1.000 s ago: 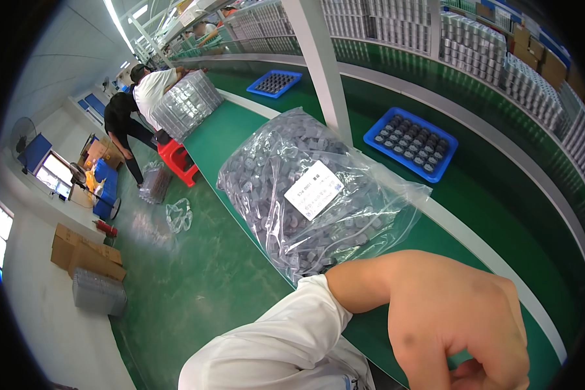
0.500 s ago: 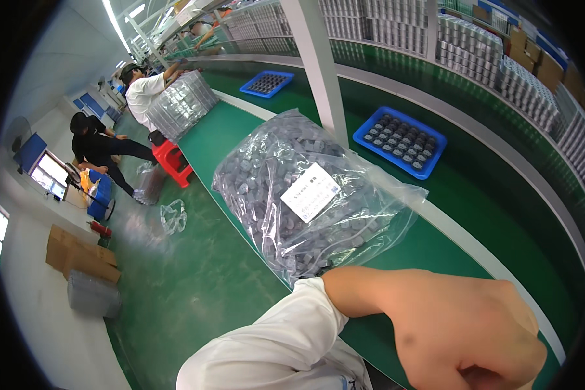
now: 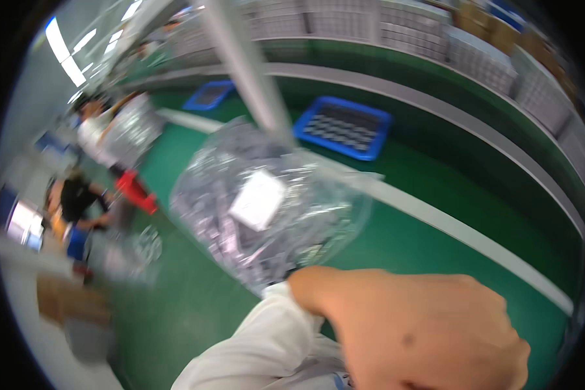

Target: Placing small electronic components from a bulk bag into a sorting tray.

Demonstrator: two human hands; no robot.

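Note:
My left hand [image 3: 422, 325] reaches across the near lower right from a white sleeve [image 3: 260, 341], its back toward me. Its fingers are curled under, and whatever they might hold is hidden. Just beyond my wrist, a large clear plastic bag [image 3: 208, 195] full of small grey pieces lies on the green bench [image 3: 409, 240]. A white label [image 3: 259, 200] sits on top of the bag. My hand is close to the bag's near end, but its fingers point away from it. My right hand is not in view.
Beyond a pale rail, a blue tray [image 3: 368, 153] holds rows of small dark parts, with another blue tray [image 3: 201, 97] farther left. A white post [image 3: 247, 71] rises behind the bag. A co-worker [image 3: 97, 133] handles clear packs near a red stool [image 3: 136, 192]; another person sits at left.
The whole view has swung and blurred, so the bag, trays and people appear farther left. My left hand also appears a little farther left, still with curled fingers.

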